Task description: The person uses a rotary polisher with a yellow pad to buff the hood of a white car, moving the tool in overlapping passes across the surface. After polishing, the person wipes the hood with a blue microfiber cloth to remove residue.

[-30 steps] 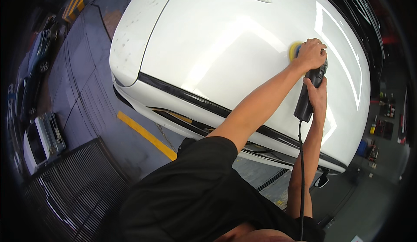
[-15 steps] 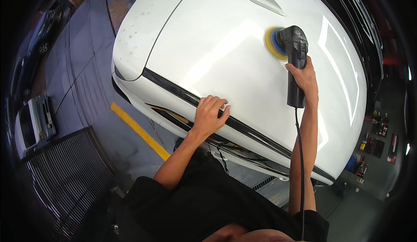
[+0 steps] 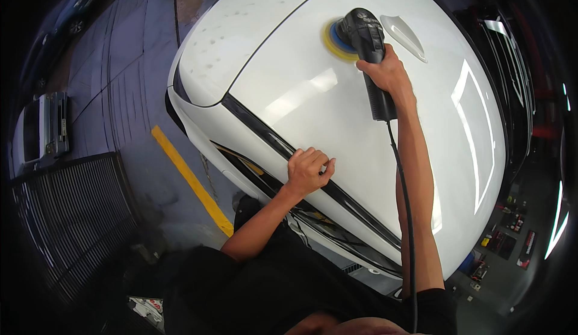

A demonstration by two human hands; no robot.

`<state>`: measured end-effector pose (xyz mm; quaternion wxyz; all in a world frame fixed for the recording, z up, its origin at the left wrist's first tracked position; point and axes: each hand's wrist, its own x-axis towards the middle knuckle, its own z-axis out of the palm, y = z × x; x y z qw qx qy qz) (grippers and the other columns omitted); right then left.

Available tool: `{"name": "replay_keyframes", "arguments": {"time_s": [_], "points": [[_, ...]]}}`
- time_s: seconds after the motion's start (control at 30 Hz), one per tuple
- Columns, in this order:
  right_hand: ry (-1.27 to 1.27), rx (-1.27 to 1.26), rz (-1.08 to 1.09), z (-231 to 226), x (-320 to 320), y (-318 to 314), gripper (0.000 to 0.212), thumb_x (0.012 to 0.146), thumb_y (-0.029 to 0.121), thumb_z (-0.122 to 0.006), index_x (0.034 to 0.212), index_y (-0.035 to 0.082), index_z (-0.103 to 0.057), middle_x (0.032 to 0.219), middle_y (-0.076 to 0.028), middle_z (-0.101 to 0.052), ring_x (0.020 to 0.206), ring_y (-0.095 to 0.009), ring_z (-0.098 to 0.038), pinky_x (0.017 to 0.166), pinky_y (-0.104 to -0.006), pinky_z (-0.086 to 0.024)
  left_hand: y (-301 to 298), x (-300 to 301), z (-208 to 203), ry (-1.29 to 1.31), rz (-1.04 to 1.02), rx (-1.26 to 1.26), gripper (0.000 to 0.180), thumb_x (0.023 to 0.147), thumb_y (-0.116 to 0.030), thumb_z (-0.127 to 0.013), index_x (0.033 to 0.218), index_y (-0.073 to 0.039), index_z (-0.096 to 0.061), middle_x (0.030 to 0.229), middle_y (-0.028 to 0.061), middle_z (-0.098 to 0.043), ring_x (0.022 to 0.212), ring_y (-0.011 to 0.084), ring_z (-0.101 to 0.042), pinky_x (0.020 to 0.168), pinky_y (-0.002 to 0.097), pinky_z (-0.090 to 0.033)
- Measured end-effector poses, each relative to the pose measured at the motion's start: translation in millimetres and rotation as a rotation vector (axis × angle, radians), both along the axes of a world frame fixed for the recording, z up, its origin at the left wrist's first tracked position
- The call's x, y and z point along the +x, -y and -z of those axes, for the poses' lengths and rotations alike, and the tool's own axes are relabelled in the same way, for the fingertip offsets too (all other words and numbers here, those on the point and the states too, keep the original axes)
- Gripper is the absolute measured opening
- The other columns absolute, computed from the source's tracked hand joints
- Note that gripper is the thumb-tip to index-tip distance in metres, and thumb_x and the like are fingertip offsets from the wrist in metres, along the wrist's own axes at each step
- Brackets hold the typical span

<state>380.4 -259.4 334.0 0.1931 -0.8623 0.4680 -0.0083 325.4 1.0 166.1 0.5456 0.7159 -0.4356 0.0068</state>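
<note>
Black polisher (image 3: 368, 34), clamped in the right hand (image 3: 391, 75), has its yellow pad (image 3: 333, 47) against the white roof (image 3: 343, 127). The left hand (image 3: 307, 172) (half-curled, thumb apart) overlaps the dark strip (image 3: 256, 120).

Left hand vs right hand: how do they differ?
The left hand is loosely curled, no tool visible; the right hand grips a black polisher. The left hand is at the black trim strip; the right hand is farther in, over the white roof. Both are bare.
</note>
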Motion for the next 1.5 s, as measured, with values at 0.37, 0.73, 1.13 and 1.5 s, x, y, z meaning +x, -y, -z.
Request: {"name": "replay_keyframes", "arguments": {"time_s": [0.37,0.73,1.13,1.5], "points": [[-0.052,-0.008,-0.221,31.3,155.0,2.1,0.083,0.069,0.046,-0.079,0.134,-0.001,-0.059,0.108,-0.02,-0.075,0.098,-0.032,-0.074,0.09,-0.0415,-0.057,3.9,0.7,0.9,0.0,-0.051,-0.014,0.027,0.078,-0.009,-0.075,0.064,-0.012,-0.053,0.06,-0.0008,-0.053,0.056,0.0182,-0.054,0.053,0.0335,-0.034],[-0.069,-0.041,-0.381,57.0,271.4,70.4,0.084,0.068,0.047,-0.081,0.13,-0.007,-0.06,0.11,-0.019,-0.073,0.095,-0.029,-0.072,0.089,-0.0392,-0.056,1.5,2.8,7.9,0.012,-0.027,-0.025,0.03,0.081,-0.012,-0.074,0.063,-0.014,-0.05,0.062,-0.0021,-0.054,0.057,0.0148,-0.053,0.052,0.0303,-0.035],[-0.196,-0.008,-0.449,56.7,361.4,153.6,0.087,0.064,0.055,-0.076,0.124,-0.006,-0.063,0.106,-0.02,-0.071,0.089,-0.031,-0.069,0.082,-0.0392,-0.054,-1.4,8.6,11.0,0.022,0.009,0.016,0.032,0.083,-0.015,-0.073,0.062,-0.014,-0.049,0.059,-0.0018,-0.049,0.053,0.0127,-0.05,0.049,0.0278,-0.033],[-0.195,-0.058,-0.567,75.9,400.9,122.6,0.074,0.062,0.052,-0.076,0.117,0.003,-0.072,0.106,-0.018,-0.072,0.089,-0.03,-0.07,0.081,-0.04,-0.054,-2.7,9.1,9.8,0.042,-0.011,0.017,0.033,0.084,-0.015,-0.073,0.063,-0.015,-0.047,0.059,-0.0015,-0.048,0.055,0.0124,-0.051,0.051,0.0278,-0.034]]}}
